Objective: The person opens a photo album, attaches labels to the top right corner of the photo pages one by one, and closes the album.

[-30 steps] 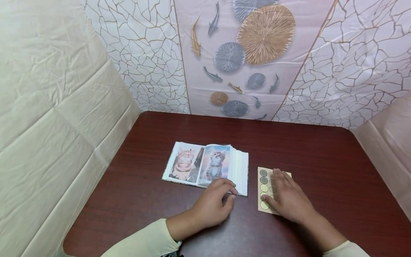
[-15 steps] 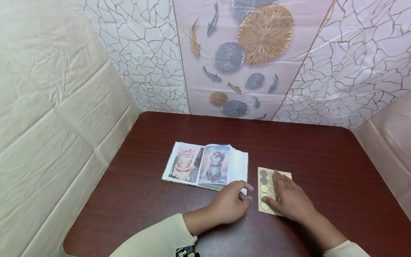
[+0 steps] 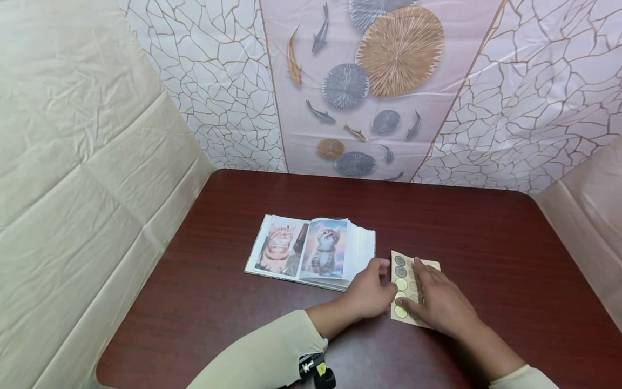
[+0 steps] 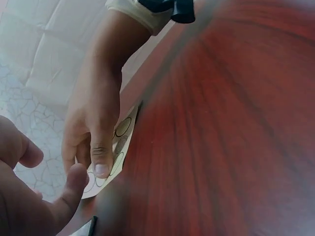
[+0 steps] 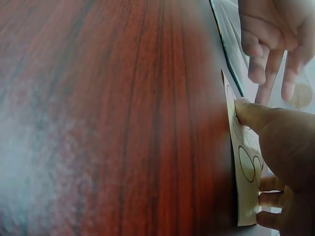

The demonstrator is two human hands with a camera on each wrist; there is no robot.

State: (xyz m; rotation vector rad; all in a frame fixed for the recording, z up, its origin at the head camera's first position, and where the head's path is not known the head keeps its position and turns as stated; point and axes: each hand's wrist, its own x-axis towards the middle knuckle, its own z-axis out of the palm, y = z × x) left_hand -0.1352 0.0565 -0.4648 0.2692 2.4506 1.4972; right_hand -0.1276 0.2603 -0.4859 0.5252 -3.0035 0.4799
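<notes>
A cream sheet of round stickers (image 3: 401, 284), some grey and some yellow, lies on the table. My right hand (image 3: 444, 302) rests on it with fingers extended and thumb pressing near its left side, covering much of its right part. At the sheet's left edge is my left hand (image 3: 371, 289), its fingers bent loosely. In the left wrist view the thumb and index finger of this left hand (image 4: 34, 191) stand apart, the thumb close to the sheet. An open photo album (image 3: 360, 246) with two cat pictures lies left of the sheet, its lower right corner behind my left hand.
The dark red-brown table (image 3: 243, 324) carries the album and the sheet. Beyond its back edge hangs a patterned curtain (image 3: 340, 129) with fish and round leaves. A pale cloth wall (image 3: 97, 216) borders the left side.
My left hand has moved right, from the album's lower edge to the sticker sheet's left edge. The sheet has shifted very slightly. My right hand stays on the sheet.
</notes>
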